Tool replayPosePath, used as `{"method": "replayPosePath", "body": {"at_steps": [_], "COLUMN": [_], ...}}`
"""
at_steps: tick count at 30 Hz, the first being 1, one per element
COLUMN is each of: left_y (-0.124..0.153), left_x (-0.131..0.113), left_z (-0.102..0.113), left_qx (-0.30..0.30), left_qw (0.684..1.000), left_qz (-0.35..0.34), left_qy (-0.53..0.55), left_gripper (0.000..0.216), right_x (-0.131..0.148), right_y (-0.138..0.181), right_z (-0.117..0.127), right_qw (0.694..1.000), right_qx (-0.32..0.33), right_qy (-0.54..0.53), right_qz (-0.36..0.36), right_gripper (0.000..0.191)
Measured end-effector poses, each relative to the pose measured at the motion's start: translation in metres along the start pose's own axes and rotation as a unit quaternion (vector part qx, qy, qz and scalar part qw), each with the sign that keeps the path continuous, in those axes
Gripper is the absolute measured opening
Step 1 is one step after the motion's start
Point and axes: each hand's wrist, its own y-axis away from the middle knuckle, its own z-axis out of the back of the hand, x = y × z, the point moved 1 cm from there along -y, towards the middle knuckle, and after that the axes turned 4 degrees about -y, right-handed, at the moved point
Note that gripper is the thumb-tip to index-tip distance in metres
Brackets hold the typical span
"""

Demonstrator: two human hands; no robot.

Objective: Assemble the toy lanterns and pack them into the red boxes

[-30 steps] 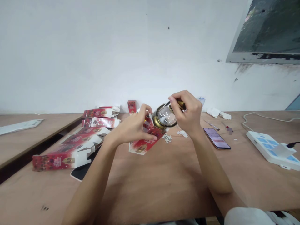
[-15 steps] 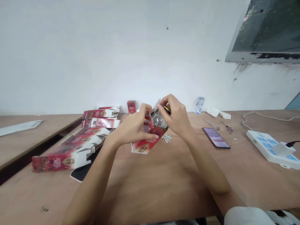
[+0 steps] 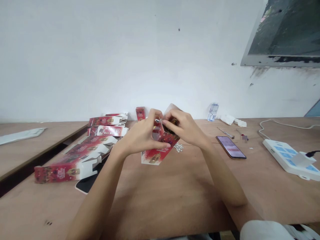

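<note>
My left hand [image 3: 141,136] grips a red printed carton [image 3: 157,154], tilted with its open mouth up and its bottom end resting on the wooden table [image 3: 175,193]. My right hand [image 3: 185,128] is closed at the carton's mouth, fingers on a dark gold-rimmed glass item [image 3: 172,128] that sits mostly inside the box. Little of the item shows. A small cluster of white round pieces [image 3: 178,147] lies on the table just right of the carton.
Several flat and folded red cartons [image 3: 82,150] lie in a row at the left, over a dark phone or tablet [image 3: 86,184]. A smartphone [image 3: 231,146], a white power strip [image 3: 290,158] with cable, a small water bottle [image 3: 212,112] and crumpled tissue [image 3: 231,120] are at the right.
My right hand has brought the gold-rimmed glass item down from above the carton and pushed it into the open mouth; the left hand kept holding the carton in place.
</note>
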Motion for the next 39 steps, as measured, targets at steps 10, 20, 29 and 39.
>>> {"method": "replayPosePath", "body": {"at_steps": [10, 20, 29, 39], "left_y": [0.001, 0.006, 0.01, 0.009], "left_x": [-0.006, -0.005, -0.006, -0.007], "left_z": [0.002, 0.01, 0.015, 0.016], "left_qx": [0.027, 0.004, -0.018, -0.015], "left_qw": [0.999, 0.996, 0.996, 0.996], "left_qz": [-0.013, -0.085, -0.081, -0.084], "left_qy": [0.033, 0.005, -0.006, -0.01], "left_gripper": [0.064, 0.062, 0.049, 0.05], "right_x": [0.007, 0.001, 0.002, 0.002], "right_y": [0.007, 0.009, 0.009, 0.008], "right_z": [0.022, 0.037, 0.034, 0.035], "right_qw": [0.98, 0.997, 0.996, 0.997], "right_qx": [0.19, 0.04, -0.039, -0.041], "right_qy": [-0.059, -0.047, -0.004, 0.003], "right_qz": [-0.004, 0.038, 0.082, 0.073], "right_gripper": [0.011, 0.036, 0.022, 0.011]}}
